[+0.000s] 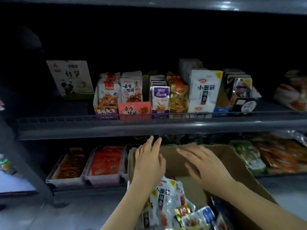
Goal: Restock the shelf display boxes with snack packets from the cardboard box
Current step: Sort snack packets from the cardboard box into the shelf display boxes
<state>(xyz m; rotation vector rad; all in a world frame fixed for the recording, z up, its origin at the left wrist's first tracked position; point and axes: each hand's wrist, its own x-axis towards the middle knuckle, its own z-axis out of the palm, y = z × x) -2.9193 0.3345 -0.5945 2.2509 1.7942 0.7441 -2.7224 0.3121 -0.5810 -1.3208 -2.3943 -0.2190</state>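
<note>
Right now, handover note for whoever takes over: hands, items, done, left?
Left hand: open, empty, over the brown cardboard box.
Right hand: open, empty, fingers spread over the same box.
White and blue snack packets lie loose in the box.
Display boxes on the dark upper shelf look mostly full.
Left: pick packets, fill the display boxes.

Two bare forearms enter from the lower edge, each ending in a bare hand. Left hand [149, 161]: slender fingers, short nails; no ring, watch or glove visible. Right hand [205, 166]: likewise unadorned, its outline softened by motion blur, so fine detail such as nails cannot be resolved. No sleeve or cuff appears on either forearm up to the frame edge; any garment probably begins beyond view.
</note>
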